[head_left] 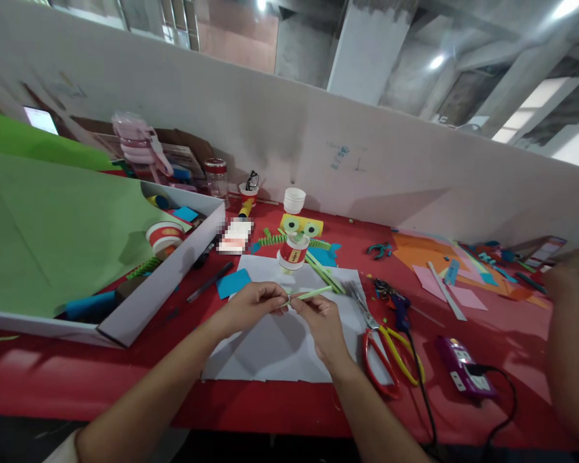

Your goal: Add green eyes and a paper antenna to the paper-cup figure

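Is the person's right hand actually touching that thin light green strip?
Touching. The head view shows the right hand pinching the light green strip near one end, the rest sticking out toward picture right.

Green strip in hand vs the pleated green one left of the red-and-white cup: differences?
The held strip extends straight; the pleated strip is folded zigzag. The held strip is pinched by the right hand; the pleated strip sits untouched beside the cup. Both are green.

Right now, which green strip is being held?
The strip pinched where left hand and right hand meet; the other strips lie unheld beyond, near a red cup.
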Demonstrator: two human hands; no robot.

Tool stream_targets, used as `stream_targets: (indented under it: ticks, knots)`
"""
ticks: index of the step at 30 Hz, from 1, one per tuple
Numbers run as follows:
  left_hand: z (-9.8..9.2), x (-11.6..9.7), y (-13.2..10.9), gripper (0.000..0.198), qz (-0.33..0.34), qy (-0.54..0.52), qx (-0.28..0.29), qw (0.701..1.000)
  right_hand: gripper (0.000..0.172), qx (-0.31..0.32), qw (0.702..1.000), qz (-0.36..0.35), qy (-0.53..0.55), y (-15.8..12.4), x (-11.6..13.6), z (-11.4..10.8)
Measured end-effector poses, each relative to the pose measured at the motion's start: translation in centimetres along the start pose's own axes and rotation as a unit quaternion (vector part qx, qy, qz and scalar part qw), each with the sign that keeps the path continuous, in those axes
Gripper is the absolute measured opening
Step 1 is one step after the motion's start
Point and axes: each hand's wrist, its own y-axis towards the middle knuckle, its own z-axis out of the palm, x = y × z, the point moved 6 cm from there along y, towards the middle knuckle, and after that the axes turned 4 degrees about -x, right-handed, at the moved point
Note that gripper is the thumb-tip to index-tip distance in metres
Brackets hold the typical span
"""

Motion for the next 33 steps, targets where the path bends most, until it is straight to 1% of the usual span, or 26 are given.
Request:
stream_targets:
  ticks: [2, 3, 6, 9, 12, 13, 14, 15, 17, 18, 19, 20, 22, 25, 27, 28, 31, 33]
  knots:
    - [0.0, 0.4, 0.5, 0.013, -0.004, 0.015, 0.003, 1.000, 0.013, 0.000, 1.000, 0.004, 0.005, 0.2, -0.2, -0.3]
    - [0.0, 0.6, 0.7, 0.011, -0.002, 0.031, -0.005, 1.000, 0.012, -0.001, 1.000, 0.005, 0.007, 0.2, -0.3, -0.5]
    - [-0.7, 1.0, 0.9, 0.011, 0.017, 0.098, -0.059, 0.993, 0.011, -0.029, 0.999, 0.017, 0.011, 0.6, -0.5, -1.5]
    - [-1.8, 1.2, 0.6, 0.013, 0.025, 0.154, -0.118, 0.981, 0.013, -0.108, 0.994, 0.013, 0.031, 1.3, -0.3, -3.5]
    - [-2.9, 1.5, 0.2, 0.014, 0.004, 0.182, -0.157, 0.971, 0.011, -0.208, 0.975, -0.044, 0.063, 1.4, 0.5, -5.8]
    - [-3.1, 1.6, 0.0, 0.014, -0.002, 0.181, -0.166, 0.969, 0.010, -0.227, 0.969, -0.068, 0.063, 1.3, 0.8, -6.1]
    - [-3.1, 1.7, -0.1, 0.015, -0.006, 0.175, -0.175, 0.969, 0.012, -0.228, 0.968, -0.085, 0.057, 1.1, 1.0, -6.1]
    - [-3.1, 1.6, -0.2, 0.015, -0.006, 0.167, -0.183, 0.969, 0.016, -0.207, 0.973, -0.086, 0.047, 1.0, 1.1, -5.6]
    - [-2.6, 1.4, -0.3, 0.016, 0.007, 0.149, -0.188, 0.971, 0.026, -0.122, 0.991, -0.044, 0.028, 0.9, 0.5, -3.8]
    - [-2.2, 1.3, -0.3, 0.016, 0.013, 0.143, -0.181, 0.973, 0.026, -0.078, 0.997, -0.015, 0.020, 0.8, 0.0, -2.8]
    - [-1.8, 1.2, -0.3, 0.016, 0.019, 0.138, -0.169, 0.976, 0.023, -0.046, 0.999, 0.007, 0.014, 0.6, -0.4, -2.0]
    - [-1.3, 1.1, -0.3, 0.016, 0.023, 0.135, -0.154, 0.979, 0.019, -0.028, 0.999, 0.017, 0.009, 0.5, -0.7, -1.4]
    - [-0.7, 0.9, -0.3, 0.016, 0.025, 0.129, -0.124, 0.984, 0.011, -0.021, 1.000, 0.011, 0.002, 0.4, -0.9, -0.9]
    - [-0.5, 0.9, -0.3, 0.014, 0.013, 0.123, -0.102, 0.987, 0.007, -0.037, 0.999, -0.005, 0.013, 0.7, -0.7, -1.4]
    - [-0.9, 1.0, -0.2, 0.013, -0.003, 0.120, -0.100, 0.988, 0.008, -0.060, 0.998, -0.011, 0.030, 1.0, -0.5, -2.5]
    - [-1.1, 1.1, -0.1, 0.013, -0.011, 0.119, -0.102, 0.988, 0.009, -0.082, 0.996, -0.017, 0.041, 1.2, -0.3, -3.2]
    - [-1.8, 1.6, 0.0, 0.010, -0.020, 0.126, -0.124, 0.984, 0.015, -0.183, 0.979, -0.060, 0.073, 1.5, 0.4, -6.0]
    - [-2.1, 1.8, 0.0, 0.009, -0.007, 0.140, -0.142, 0.980, 0.015, -0.237, 0.963, -0.114, 0.051, 1.2, 1.4, -7.2]
